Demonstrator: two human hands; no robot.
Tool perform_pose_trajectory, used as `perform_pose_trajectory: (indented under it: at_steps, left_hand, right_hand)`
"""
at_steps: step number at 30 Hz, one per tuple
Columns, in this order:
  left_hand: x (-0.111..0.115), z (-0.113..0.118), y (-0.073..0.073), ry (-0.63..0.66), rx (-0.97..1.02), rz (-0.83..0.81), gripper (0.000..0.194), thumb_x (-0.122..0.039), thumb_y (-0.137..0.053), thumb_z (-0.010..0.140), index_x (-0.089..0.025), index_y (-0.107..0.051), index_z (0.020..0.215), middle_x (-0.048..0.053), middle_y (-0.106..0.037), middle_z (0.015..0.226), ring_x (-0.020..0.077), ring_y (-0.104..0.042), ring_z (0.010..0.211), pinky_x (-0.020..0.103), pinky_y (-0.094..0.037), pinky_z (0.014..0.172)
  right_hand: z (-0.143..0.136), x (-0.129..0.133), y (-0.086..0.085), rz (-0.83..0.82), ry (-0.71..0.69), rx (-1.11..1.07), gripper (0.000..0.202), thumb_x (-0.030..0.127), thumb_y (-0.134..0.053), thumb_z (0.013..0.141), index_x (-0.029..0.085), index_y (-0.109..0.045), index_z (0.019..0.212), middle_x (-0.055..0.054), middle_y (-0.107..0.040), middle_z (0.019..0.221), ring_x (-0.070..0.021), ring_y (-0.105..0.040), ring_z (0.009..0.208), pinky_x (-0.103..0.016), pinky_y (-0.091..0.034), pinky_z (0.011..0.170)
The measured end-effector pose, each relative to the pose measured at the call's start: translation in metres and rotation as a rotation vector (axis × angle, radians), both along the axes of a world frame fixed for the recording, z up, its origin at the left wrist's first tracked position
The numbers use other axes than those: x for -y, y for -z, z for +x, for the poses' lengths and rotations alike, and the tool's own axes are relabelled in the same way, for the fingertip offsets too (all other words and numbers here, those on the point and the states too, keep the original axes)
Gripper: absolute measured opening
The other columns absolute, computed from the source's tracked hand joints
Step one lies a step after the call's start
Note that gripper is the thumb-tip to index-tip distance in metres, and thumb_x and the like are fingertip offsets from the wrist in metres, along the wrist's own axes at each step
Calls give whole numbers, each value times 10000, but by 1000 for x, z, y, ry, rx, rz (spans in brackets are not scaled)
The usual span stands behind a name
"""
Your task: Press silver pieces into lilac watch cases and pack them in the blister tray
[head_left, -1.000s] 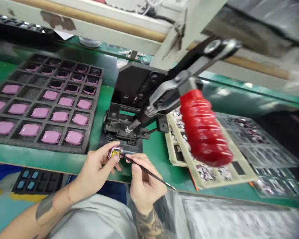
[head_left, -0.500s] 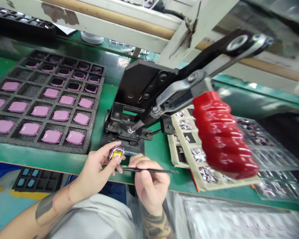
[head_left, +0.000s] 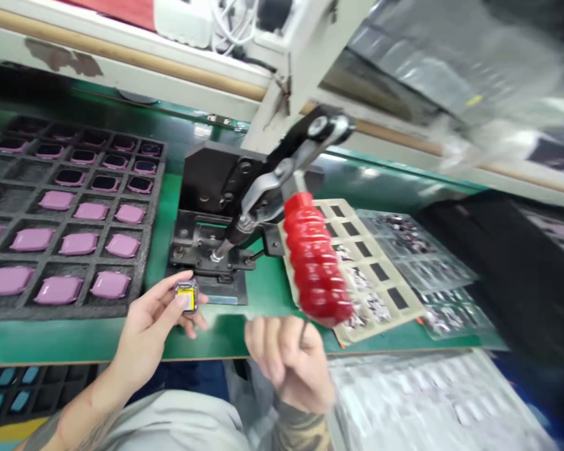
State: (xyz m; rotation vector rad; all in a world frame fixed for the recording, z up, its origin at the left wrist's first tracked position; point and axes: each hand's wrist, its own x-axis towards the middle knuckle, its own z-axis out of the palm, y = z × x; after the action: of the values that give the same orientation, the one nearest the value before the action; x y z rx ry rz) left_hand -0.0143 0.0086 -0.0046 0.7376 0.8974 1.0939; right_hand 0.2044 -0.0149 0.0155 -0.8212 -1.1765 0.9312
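Note:
My left hand (head_left: 153, 322) is closed around a small purple-rimmed watch case (head_left: 191, 302), pinched between thumb and fingers. The case's inner side faces up and shows a yellow part. To its right, my right hand (head_left: 286, 357) is curled above the front edge of the bench. A slim dark tool (head_left: 304, 333), probably tweezers, is in its grip; only a short piece shows between the fingers and the hand is blurred. Behind both hands stands a black lever press (head_left: 211, 254) with a red ribbed handle (head_left: 317, 263) that reaches out towards the right hand.
A grey foam tray (head_left: 143, 250) at left holds several purple watch cases, some with dark faces up. Right of the press lies a cream compartment tray (head_left: 407, 307) with small shiny parts. Clear plastic trays (head_left: 432, 266) lie beyond it. White plastic trays (head_left: 432, 394) sit below the bench edge.
The view has swung to the right. My right hand has moved away from the watch case and curled tighter, with the dark tool turned. My left hand still holds the case.

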Motion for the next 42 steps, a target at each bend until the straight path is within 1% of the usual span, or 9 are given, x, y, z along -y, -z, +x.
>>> perform_pose_trajectory:
  at_steps: [3,5,6,11,14,17,20,33,42]
  left_hand:
    - [4,-1,5,19,-95,40,520,-445,-761,1071,-165,-669,1499,144,-852,1111,206,-777,759,336,-657,708]
    - [8,-2,8,31,-153,72,501,-457,-746,1079,-180,-668,1489,147,-844,1186,204,-768,783,346,-662,742]
    - [9,-3,9,35,-175,78,505,-464,-741,1081,-188,-658,1495,147,-841,1211,205,-765,790,349,-664,754]
    - [13,-7,12,59,-255,79,559,-494,-729,1081,-238,-588,1559,124,-840,1269,216,-790,845,342,-677,808]
    - [15,-8,12,97,-327,120,535,-507,-734,1073,-233,-639,1523,130,-824,1337,249,-819,967,360,-690,873]
    - [15,-9,11,141,-397,171,497,-498,-728,1077,-232,-676,1493,128,-828,1341,273,-833,1043,375,-690,913]
    - [15,-11,12,148,-415,200,458,-478,-723,1084,-246,-679,1476,118,-839,1318,265,-842,1020,362,-686,886]
    - [16,-12,13,202,-460,217,435,-473,-706,1092,-256,-702,1470,113,-839,1314,274,-832,1033,382,-662,918]
    - [17,-15,19,209,-450,218,443,-479,-696,1098,-264,-700,1486,115,-839,1327,265,-833,1045,365,-661,936]
  right_hand:
    - [38,-8,-22,153,428,209,378,528,-707,1058,278,-631,786,30,-566,565,-183,-566,507,-376,-529,574]
    - [57,-14,-26,247,827,532,82,347,-752,1053,280,-793,1032,-56,-767,897,-240,-730,815,-425,-593,750]
    - [63,-16,-23,284,893,719,141,258,-756,1044,288,-816,1168,-81,-799,1044,-257,-752,936,-441,-598,823]
    - [62,-17,8,247,412,1326,337,124,-616,1084,271,-784,1336,-69,-810,988,-240,-731,875,-433,-563,790]
    - [53,-8,18,174,508,1231,305,152,-622,1095,257,-789,1328,-88,-807,1036,-238,-736,917,-421,-582,797]
    - [53,5,14,77,685,852,212,234,-706,1079,267,-814,1259,-92,-810,1113,-245,-768,1011,-428,-634,898]
    - [59,18,6,-85,596,641,147,315,-714,1086,254,-831,1150,-54,-815,961,-228,-786,898,-393,-650,839]
    - [59,26,29,-186,402,687,181,328,-693,1099,219,-837,1094,-83,-845,1019,-214,-794,930,-376,-655,866]
    - [80,21,-12,-27,376,612,134,285,-721,1075,222,-835,1042,-47,-811,864,-196,-776,766,-354,-663,749]
